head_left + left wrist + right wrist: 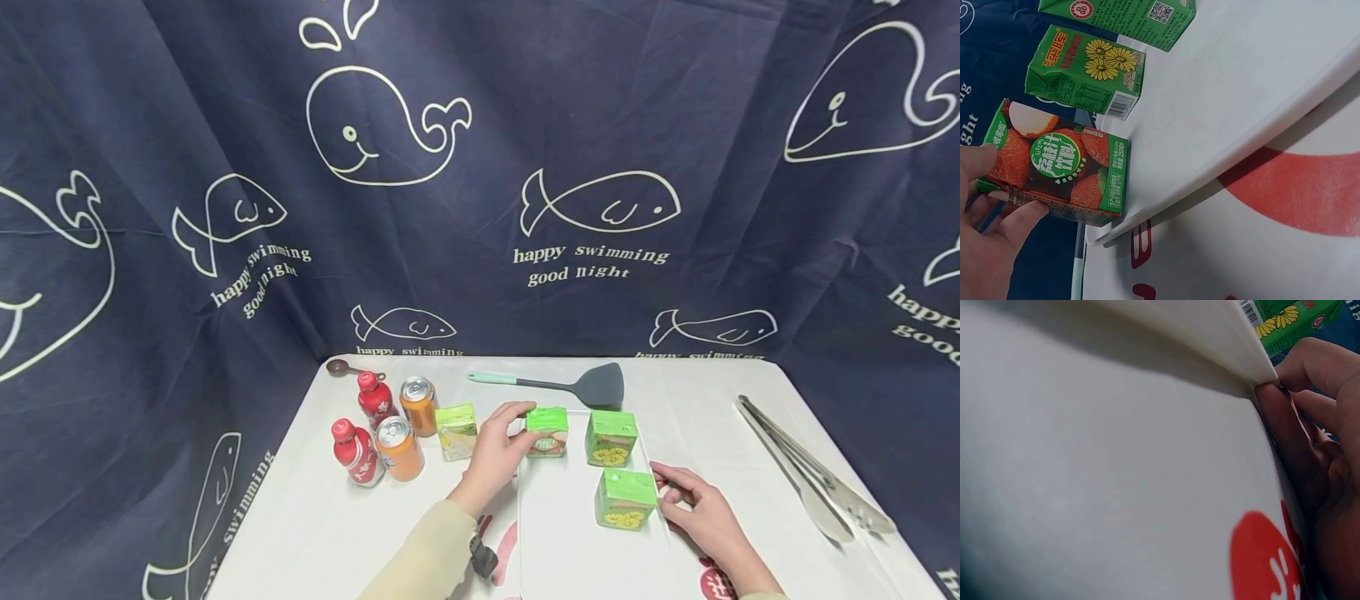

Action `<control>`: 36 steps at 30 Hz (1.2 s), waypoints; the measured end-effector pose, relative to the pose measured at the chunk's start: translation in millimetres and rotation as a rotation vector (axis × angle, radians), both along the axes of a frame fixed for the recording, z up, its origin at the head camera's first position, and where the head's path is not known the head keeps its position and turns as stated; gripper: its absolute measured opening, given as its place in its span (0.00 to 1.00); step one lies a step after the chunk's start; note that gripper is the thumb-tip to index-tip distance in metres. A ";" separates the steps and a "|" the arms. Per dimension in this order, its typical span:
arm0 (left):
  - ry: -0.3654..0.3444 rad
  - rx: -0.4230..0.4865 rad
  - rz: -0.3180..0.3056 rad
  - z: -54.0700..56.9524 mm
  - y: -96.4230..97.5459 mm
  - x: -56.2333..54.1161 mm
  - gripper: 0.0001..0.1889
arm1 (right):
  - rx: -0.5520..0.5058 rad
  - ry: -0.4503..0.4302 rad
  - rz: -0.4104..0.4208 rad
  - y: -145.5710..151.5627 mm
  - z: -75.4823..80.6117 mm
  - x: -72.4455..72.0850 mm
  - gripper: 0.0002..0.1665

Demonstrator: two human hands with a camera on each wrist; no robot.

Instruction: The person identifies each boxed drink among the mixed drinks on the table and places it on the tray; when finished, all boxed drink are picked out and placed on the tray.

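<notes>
My left hand (pixel 497 450) grips a green litchi juice box (pixel 1060 159) between thumb and fingers; it stands at the far left corner of a white tray (pixel 566 533). To its right on the tray are two green drink boxes with yellow flowers, a farther one (pixel 611 439) and a nearer one (pixel 626 500). My right hand (pixel 697 506) is at the tray's right side. In the right wrist view, its thumb and finger pinch the tray's rim (pixel 1263 362).
Left of the tray stand a yellow-green drink box (pixel 457 433), two orange cans (pixel 401 450) and two red bottles (pixel 358 454). A brown spoon (pixel 341 367) lies at the back left. A turner (pixel 600 386) lies behind the tray, metal tongs (pixel 813 475) at the right.
</notes>
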State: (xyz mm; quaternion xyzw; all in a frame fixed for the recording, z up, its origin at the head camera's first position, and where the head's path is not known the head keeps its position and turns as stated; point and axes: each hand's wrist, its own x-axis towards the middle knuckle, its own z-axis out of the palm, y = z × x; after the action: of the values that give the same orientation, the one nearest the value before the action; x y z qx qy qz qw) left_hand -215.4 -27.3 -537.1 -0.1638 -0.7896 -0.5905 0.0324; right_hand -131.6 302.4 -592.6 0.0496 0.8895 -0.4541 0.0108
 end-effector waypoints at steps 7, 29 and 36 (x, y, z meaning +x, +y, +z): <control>-0.005 0.009 -0.002 -0.6 5.3 -2.7 0.22 | -0.012 -0.006 0.001 -1.0 0.6 0.2 0.39; -0.011 -0.021 -0.006 -2.4 6.2 -10.6 0.25 | -0.003 -0.002 0.005 0.1 0.9 0.0 0.39; -0.008 -0.022 -0.018 -0.4 5.4 -9.7 0.26 | -0.025 0.009 0.007 0.3 0.4 0.2 0.38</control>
State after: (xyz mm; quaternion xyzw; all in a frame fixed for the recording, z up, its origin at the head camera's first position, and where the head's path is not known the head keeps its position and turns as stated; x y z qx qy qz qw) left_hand -225.1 -21.9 -537.5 -0.1690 -0.7945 -0.5828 0.0220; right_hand -131.4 302.8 -592.2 0.0445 0.8840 -0.4654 0.0089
